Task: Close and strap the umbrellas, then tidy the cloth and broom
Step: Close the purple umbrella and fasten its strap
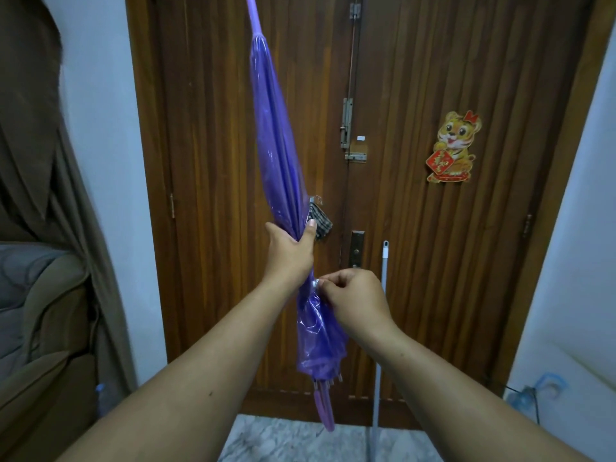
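The purple umbrella (283, 181) is folded and held up in front of the wooden door (433, 228), its long axis nearly upright and leaning a little, tip toward the top of the door and curved handle hanging low near the floor. The left hand (290, 251) wraps around the gathered canopy about two-thirds of the way down, seemingly to keep the folds bunched so they cannot spring loose. Just below it, the right hand (353, 295) pinches something small and pale at the canopy's side, probably the strap's snap, though I cannot make it out clearly. Behind the umbrella, a checked cloth (320, 223) hangs on the door, and a broom handle (382, 311) leans against the door to the umbrella's right.
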